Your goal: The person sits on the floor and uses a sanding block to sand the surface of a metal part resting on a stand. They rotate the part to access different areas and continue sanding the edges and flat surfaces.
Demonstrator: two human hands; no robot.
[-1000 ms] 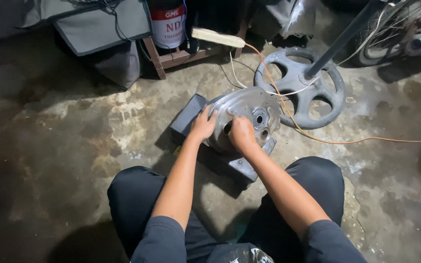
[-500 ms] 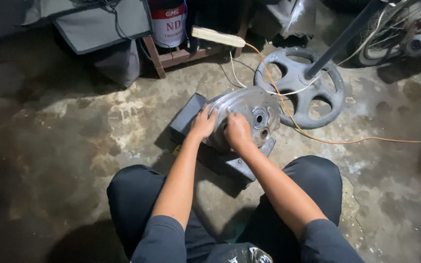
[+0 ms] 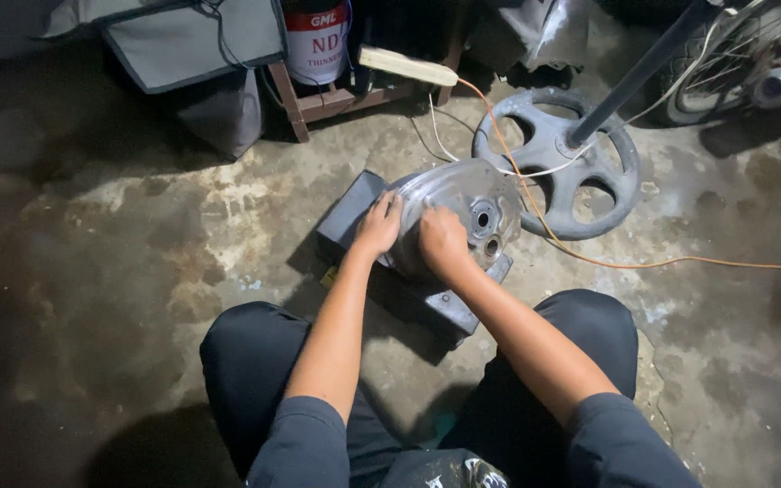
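— What are the hands doing?
— The left hand (image 3: 378, 224) lies flat, fingers spread, on the silver wheel (image 3: 463, 212). The right hand (image 3: 442, 242) presses on it, fingers curled.
— Where is the wheel?
— On a grey block (image 3: 354, 210). Behind the wheel lies a dark wheel (image 3: 555, 163), with an orange wire (image 3: 644, 264) beside it.

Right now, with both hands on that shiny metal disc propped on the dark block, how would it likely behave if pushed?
The metal disc looks rigid and probably heavy for its size. Leaning tilted on the dark block, it could slide or tip off if the left hand and right hand let go. Its round rim suggests it might roll, and the polished face may be slippery.
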